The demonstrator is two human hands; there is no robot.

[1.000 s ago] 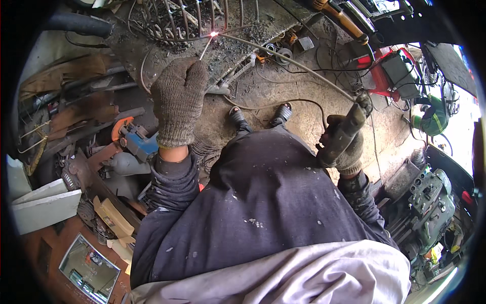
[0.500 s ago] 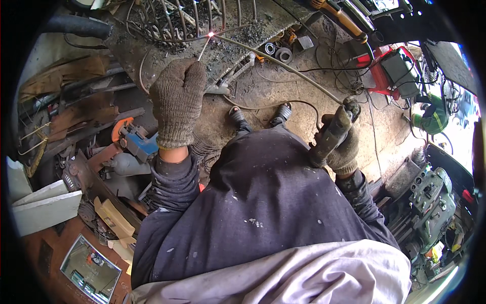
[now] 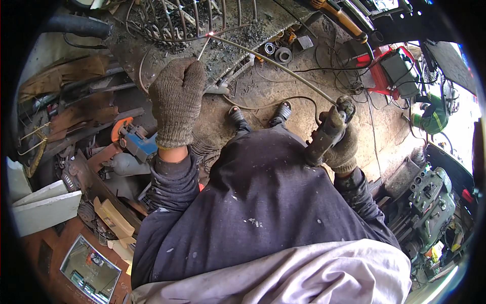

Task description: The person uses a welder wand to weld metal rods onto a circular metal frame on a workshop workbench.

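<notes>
In a knitted glove, my left hand is closed round a thin metal rod, whose tip reaches up to a small bright glow at the metal grille of bent bars. My right hand, gloved too, grips a dark, worn electrode holder. From its jaws a long welding electrode runs up and left, ending at that same glowing spot. The grille rests on a grimy metal workbench. A cable trails from near the holder across the floor.
An angle grinder lies at the upper right, metal rings below the bench edge. A red crate and tangled cables stand farther right. Scrap boards and a blue-orange machine crowd the left. Another person is at far right.
My right hand and the electrode holder have shifted slightly left. The electrode's lower end has moved with them; its tip stays at the glowing spot. My left hand has hardly moved.
</notes>
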